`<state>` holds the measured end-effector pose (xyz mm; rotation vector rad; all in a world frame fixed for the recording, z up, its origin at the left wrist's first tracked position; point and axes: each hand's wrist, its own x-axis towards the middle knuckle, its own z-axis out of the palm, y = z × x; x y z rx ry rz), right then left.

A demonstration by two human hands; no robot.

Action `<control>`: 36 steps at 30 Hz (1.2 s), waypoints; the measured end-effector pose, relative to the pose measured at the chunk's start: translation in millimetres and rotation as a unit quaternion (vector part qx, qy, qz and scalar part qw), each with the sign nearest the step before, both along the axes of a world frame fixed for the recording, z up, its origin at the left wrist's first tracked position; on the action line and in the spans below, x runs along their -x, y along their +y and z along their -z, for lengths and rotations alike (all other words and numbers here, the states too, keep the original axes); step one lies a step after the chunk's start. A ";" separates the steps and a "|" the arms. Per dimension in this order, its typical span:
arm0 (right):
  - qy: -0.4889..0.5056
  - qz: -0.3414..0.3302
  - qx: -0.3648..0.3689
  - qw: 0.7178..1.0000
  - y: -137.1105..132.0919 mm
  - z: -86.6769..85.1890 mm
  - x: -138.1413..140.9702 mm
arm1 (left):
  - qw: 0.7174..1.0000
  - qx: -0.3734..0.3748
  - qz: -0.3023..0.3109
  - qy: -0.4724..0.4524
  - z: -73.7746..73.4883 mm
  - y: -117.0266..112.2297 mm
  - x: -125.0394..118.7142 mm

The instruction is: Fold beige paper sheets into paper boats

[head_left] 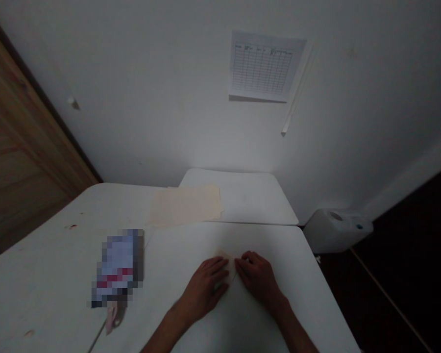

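A small piece of cream paper [228, 262] lies on the white table [176, 299] between my two hands, which cover much of it. My left hand [208, 285] rests on its left side, fingers stretched out and touching it, thumb apart and nearer to me. On the right side, my right hand [256, 275] has curled fingers, with thumb and forefinger tips together at the paper's edge. Further back on the table lies a stack of larger cream sheets [187, 205].
A blurred-out pale item with a red band [115, 264] lies on the left, a pinkish strap-like thing [112, 316] below it. A printed table sheet [264, 66] hangs on the wall. Past the table's right edge stands a white plastic canister [327, 233]. A wooden door [18, 137] is at the left.
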<state>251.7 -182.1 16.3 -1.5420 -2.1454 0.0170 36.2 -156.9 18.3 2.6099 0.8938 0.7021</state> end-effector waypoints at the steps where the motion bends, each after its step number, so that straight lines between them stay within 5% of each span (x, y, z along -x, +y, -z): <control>1: -0.004 0.002 0.002 1.000 -0.3 -0.5 0.3 | 1.000 0.005 -0.004 0.000 0.3 -0.2 0.1; 21: -0.008 0.027 0.010 1.000 7.2 0.1 11.9 | 0.994 0.094 -0.052 0.036 4.5 12.3 0.5; 29: -0.025 0.017 0.039 0.999 7.2 -7.5 13.0 | 0.991 0.110 -0.059 0.043 -4.7 15.3 -0.4; 36: -0.051 -0.014 0.092 0.994 11.4 -20.4 16.2 | 0.993 0.085 -0.061 0.048 1.8 17.0 3.0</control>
